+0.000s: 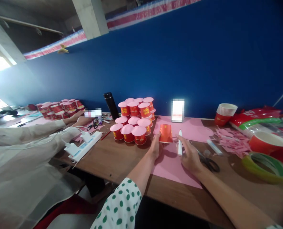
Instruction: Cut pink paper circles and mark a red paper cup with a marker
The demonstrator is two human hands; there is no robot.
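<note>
My left hand [156, 147] is closed on the side of a red paper cup [165, 133], which stands upside down with its wide rim low, over pink paper. In my right hand [190, 156] is a white pen-shaped tube [180, 144], upright, its narrow tip up; whether it is a marker or a glue pen I cannot tell. Pink paper sheets [172, 168] lie beneath both hands. Left of them, red cups topped with pink paper discs [138, 130] are grouped and stacked. Black-handled scissors [210, 163] lie beside my right hand, partly hidden by it.
To the right are a cup stack [224, 114], pink paper scraps [234, 141], a capped tube [214, 147] and green-yellow tape [266, 168]. A lit phone [178, 110] leans at the blue partition. A black bottle [111, 105], a power strip [85, 147] and another person's sleeves [36, 138] are leftward.
</note>
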